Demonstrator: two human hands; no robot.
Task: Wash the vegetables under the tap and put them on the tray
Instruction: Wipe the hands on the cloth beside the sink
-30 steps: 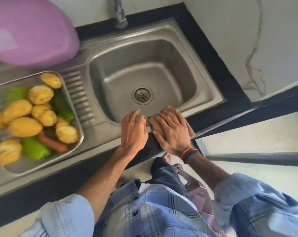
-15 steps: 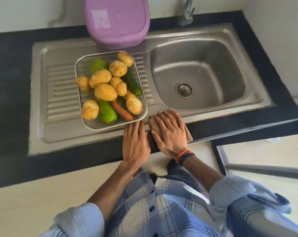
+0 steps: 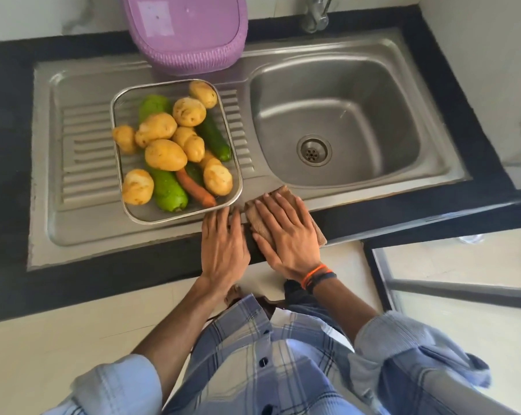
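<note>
A steel tray rests on the ribbed drainboard left of the sink basin. It holds several yellow potatoes, green cucumbers and an orange carrot. My left hand lies flat on the counter's front edge, fingers apart, just below the tray's near right corner. My right hand presses flat on a folded brown cloth beside it. The tap stands at the back; no water runs.
An upturned purple plastic basket sits behind the tray against the wall. Black counter surrounds the steel sink unit. A white wall rises at the right, and a cabinet door edge shows below it.
The view has swung left and steadied, bringing the whole tray and drainboard into sight. Both hands stay flat in the same place on the counter edge and cloth.
</note>
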